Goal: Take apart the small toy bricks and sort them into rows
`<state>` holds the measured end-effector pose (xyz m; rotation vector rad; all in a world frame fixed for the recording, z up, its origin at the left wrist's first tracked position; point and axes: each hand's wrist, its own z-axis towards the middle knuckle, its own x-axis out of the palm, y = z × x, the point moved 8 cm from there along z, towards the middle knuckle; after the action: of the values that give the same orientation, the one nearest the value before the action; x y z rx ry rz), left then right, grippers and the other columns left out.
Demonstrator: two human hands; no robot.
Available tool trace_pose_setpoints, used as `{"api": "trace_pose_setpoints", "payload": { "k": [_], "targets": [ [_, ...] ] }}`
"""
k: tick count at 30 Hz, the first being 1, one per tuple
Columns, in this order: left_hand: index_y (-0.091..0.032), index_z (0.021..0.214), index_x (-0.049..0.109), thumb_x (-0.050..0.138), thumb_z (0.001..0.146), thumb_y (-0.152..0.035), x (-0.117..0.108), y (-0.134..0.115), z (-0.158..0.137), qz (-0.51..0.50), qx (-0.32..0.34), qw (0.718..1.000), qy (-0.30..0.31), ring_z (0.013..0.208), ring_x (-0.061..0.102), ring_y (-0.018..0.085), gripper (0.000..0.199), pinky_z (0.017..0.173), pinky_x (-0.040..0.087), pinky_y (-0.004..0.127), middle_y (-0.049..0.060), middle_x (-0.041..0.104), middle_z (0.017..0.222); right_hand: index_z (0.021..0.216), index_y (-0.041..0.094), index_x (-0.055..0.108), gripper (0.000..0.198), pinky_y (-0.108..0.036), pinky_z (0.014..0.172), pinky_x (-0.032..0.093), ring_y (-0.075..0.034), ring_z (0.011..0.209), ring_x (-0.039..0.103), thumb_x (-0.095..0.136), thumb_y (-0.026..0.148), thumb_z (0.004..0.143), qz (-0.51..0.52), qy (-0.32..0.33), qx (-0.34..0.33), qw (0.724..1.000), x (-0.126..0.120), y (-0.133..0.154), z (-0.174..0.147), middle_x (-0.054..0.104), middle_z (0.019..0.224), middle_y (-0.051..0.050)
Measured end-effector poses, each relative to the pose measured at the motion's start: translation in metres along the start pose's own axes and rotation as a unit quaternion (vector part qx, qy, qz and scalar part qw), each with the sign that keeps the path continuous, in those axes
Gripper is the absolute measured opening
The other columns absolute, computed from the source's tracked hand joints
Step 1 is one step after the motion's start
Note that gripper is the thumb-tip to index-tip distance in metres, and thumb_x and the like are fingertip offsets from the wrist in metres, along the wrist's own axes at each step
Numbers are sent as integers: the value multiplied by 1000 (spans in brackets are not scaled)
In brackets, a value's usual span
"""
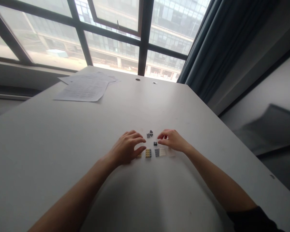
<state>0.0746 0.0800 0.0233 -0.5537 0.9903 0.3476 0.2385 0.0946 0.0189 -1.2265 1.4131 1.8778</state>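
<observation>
My left hand (130,146) hovers beside the small building bricks, fingers apart and nothing between them. Under its thumb, a yellow brick (139,155) is partly hidden. Just right of the thumb lies a yellow and blue-grey studded piece (148,153). My right hand (171,139) is on the other side, thumb and fingers apart with no brick visible in them. A dark brick (155,143) sits near its thumb tip. Below that are a blue-grey brick (157,152) and a pale cream brick (162,152). Several small grey and black pieces (149,134) lie between the hands.
White printed sheets (83,88) lie at the far left of the white table (99,119). Two round holes sit near its back edge, below the window (111,48). A dark blue curtain (215,45) hangs at the back right.
</observation>
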Motion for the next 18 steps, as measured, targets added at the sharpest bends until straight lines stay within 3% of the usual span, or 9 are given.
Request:
{"api": "trace_pose_setpoints", "payload": {
  "k": [7, 14, 18],
  "targets": [
    [-23, 100, 68, 74, 70, -48, 15, -18, 2, 45, 7, 996, 81, 97, 56, 25, 39, 87, 40, 41, 6, 66, 98, 102, 22, 70, 29, -35, 90, 41, -20, 96, 58, 76, 31, 75, -69, 2, -66, 995, 6, 12, -34, 68, 100, -5],
    [-22, 95, 68, 74, 70, -49, 18, -18, 0, 86, 4, 993, 79, 98, 53, 27, 37, 90, 37, 44, 7, 64, 97, 106, 23, 67, 20, -36, 89, 38, -21, 99, 56, 61, 30, 88, -146, -27, -140, 979, 15, 26, -63, 68, 103, -6],
    [-21, 96, 68, 74, 69, -50, 16, -18, 1, 90, 7, 994, 62, 98, 53, 27, 40, 89, 38, 44, 8, 64, 98, 109, 22, 65, 21, -36, 89, 39, -21, 98, 57, 57, 28, 90, -155, -37, -149, 976, 17, 27, -70, 68, 104, -7]
  ]
}}
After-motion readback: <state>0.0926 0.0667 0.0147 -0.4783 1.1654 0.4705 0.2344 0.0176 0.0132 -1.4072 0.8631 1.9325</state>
